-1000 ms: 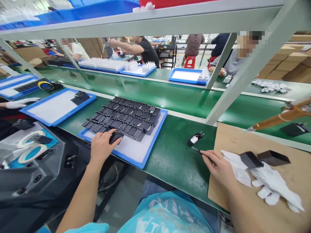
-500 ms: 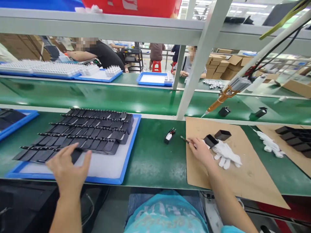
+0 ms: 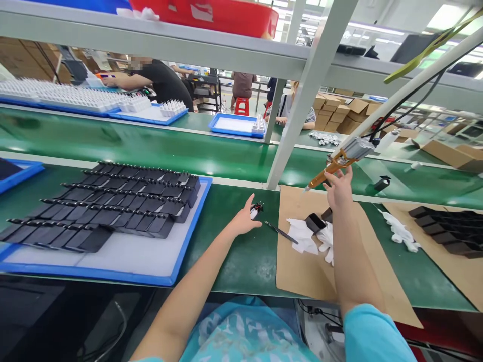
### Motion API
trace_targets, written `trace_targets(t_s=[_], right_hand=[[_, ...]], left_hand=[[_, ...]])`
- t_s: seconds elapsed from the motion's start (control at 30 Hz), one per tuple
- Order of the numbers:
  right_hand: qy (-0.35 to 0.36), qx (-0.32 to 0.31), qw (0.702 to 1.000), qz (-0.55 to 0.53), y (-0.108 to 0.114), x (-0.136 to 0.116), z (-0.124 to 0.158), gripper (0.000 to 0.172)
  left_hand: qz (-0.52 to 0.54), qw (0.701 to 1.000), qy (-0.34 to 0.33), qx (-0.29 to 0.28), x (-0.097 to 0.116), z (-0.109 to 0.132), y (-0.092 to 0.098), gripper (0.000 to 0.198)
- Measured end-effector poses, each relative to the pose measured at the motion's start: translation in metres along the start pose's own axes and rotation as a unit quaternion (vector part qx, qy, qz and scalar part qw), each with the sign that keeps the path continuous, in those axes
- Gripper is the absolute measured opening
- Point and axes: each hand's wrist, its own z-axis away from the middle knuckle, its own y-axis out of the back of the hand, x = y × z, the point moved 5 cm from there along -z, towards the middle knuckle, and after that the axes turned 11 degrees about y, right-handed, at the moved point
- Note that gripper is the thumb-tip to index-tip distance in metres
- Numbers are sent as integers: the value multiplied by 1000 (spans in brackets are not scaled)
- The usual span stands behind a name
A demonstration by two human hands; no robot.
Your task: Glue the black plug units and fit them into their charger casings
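Observation:
My left hand (image 3: pixel 243 221) is spread open at a small black plug unit (image 3: pixel 255 210) with a white face and metal pins, which lies on the green bench; whether the fingers touch it is unclear. My right hand (image 3: pixel 339 188) is raised with its fingers apart at the orange dispensing pen (image 3: pixel 323 176) that hangs from a pole, tip down. Under my right forearm lie a white glove (image 3: pixel 325 241) and an open black case (image 3: pixel 314 223). Black tweezers (image 3: pixel 281 232) rest partly on white paper (image 3: pixel 302 236) between my hands.
A blue-rimmed tray (image 3: pixel 188 236) of black adapters (image 3: pixel 132 201) stands left. Brown cardboard (image 3: pixel 302 274) covers the right bench. Black cases (image 3: pixel 445 229) and a glove (image 3: pixel 400 231) lie farther right. A green conveyor belt (image 3: pixel 207 163) runs behind, crossed by a slanted post (image 3: pixel 290 115).
My left hand has moved right from the adapter tray to the plug unit. My right hand has left the tweezers on the bench and risen to the dispensing pen.

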Motion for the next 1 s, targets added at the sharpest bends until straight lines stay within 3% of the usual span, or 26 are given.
trace_targets(t_s=[0.13,0.27,0.43,0.57,0.7,0.9,1.0], right_hand=[[58,-99,993,-40,-22,-9,18,82],[47,-110,990,-77,-36,-15,43,78],[21,-130,979,-156,-60,-34,85,62],[-2,-155,967,-200,-84,-56,121,50],[-33,-186,956,-223,-108,-71,156,42],[-7,-133,954,-267,-121,-89,184,46],[25,-133,937,-321,-126,-100,190,41]], left_hand=[[-17,1000,-6,22,-2,2,9,92],[-71,992,-32,100,-10,43,19,88],[-73,987,48,135,-30,84,28,82],[-49,987,74,133,-34,87,28,72],[-102,986,36,129,-22,88,26,66],[-87,992,6,95,-22,97,16,57],[-79,989,-5,128,-32,101,11,46]])
